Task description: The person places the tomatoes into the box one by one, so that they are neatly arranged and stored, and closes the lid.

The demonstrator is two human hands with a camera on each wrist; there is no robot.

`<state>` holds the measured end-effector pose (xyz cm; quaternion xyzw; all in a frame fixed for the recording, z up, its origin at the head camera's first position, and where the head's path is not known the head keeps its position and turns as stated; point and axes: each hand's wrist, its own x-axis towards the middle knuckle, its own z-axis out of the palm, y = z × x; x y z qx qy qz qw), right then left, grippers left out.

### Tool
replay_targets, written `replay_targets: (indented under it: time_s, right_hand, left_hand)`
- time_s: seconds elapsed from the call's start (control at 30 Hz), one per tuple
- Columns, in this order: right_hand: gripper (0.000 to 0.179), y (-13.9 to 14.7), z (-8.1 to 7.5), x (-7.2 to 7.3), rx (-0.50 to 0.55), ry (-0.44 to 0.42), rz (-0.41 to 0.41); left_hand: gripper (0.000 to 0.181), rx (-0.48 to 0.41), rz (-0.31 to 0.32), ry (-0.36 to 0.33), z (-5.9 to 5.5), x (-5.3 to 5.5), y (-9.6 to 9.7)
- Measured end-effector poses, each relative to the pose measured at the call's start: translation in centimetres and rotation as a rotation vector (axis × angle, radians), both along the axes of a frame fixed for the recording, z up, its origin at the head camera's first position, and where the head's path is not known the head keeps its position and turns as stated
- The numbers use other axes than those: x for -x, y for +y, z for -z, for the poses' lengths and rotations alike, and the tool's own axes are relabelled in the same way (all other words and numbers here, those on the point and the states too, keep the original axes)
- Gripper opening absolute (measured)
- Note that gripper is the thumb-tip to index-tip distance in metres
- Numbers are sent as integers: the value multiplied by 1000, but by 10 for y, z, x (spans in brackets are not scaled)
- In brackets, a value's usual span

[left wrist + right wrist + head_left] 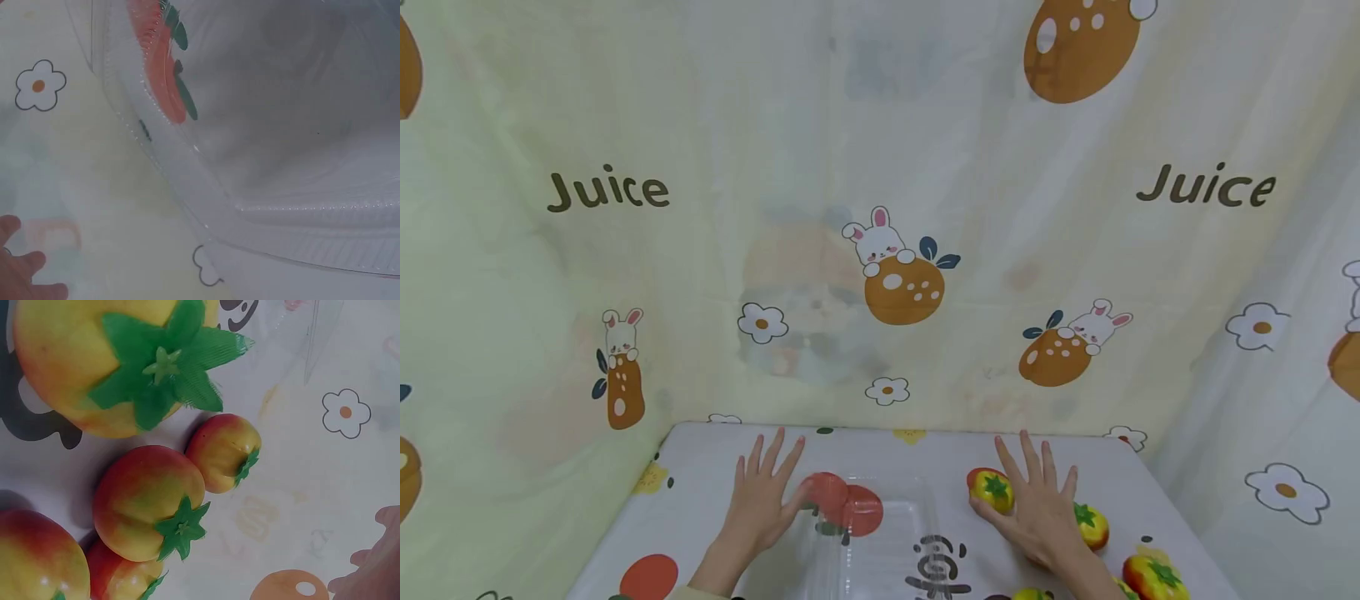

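My left hand [758, 505], fingers spread, hovers over the table beside a clear plastic box [891, 575] and holds nothing. The box is see-through and open at the top; its rim [181, 181] fills much of the left wrist view. My right hand [1037, 510] is also spread, over a group of yellow-red toy tomatoes with green star-shaped leaves. One tomato [992, 492] shows by its thumb, another tomato [1092, 528] beyond its wrist side. In the right wrist view several lie together, a large tomato [69, 369] nearest; the fingers [375, 569] there grip nothing.
A white tablecloth [685, 467] printed with fruit and flowers covers the table. Printed curtains [820, 150] hang behind and at both sides. Another toy tomato [1153, 577] lies at the front right, partly beside the right forearm.
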<state>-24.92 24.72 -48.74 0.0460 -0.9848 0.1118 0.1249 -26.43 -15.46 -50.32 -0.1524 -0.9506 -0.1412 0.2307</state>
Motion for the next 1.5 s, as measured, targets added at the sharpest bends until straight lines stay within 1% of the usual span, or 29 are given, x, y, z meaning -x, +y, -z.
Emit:
replay_targets:
  time_s: [0.13, 0.33, 0.4, 0.57, 0.6, 0.7, 0.83, 0.93, 1.03, 1.17, 1.27, 1.37, 1.5]
  right_hand:
    - [103, 1, 1, -1, 0, -2, 4]
    - [103, 2, 2, -3, 10, -1, 2]
    - [102, 3, 3, -4, 14, -6, 1]
    - [100, 4, 6, -4, 15, 1, 0]
    - [99, 4, 6, -4, 13, 6, 0]
    - [98, 5, 8, -3, 9, 19, 0]
    - [97, 6, 10, -2, 9, 16, -1]
    - [97, 8, 12, -3, -4, 4, -8]
    - [97, 10, 15, -4, -23, -7, -22]
    - [94, 13, 16, -4, -34, -8, -33]
    - [89, 16, 17, -3, -24, -5, -32]
    - [86, 18, 19, -2, -9, -5, -32]
    - [84, 20, 21, -2, -8, -9, -38]
  left_hand:
    - [58, 4, -11, -5, 3, 0, -6]
    - [56, -9, -25, -40, 12, 1, -14]
    - [55, -11, -25, -35, 16, 1, -16]
    - [51, -15, -17, 5, 28, 1, -25]
    - [51, -19, -18, 0, 30, 1, -26]
    - [51, -58, -27, -47, 33, 1, -29]
    - [52, -91, -81, -160, 37, 0, -31]
    - [53, -111, -108, -207, 41, -2, -33]
    - [53, -158, -106, -202, 45, -4, -35]
    - [52, -251, -66, -169, 51, -3, -36]
    - [51, -310, -38, -165, 54, -2, -37]
    - [51, -337, -38, -200, 56, -1, -37]
    - [47, -342, -43, -257, 59, -2, -37]
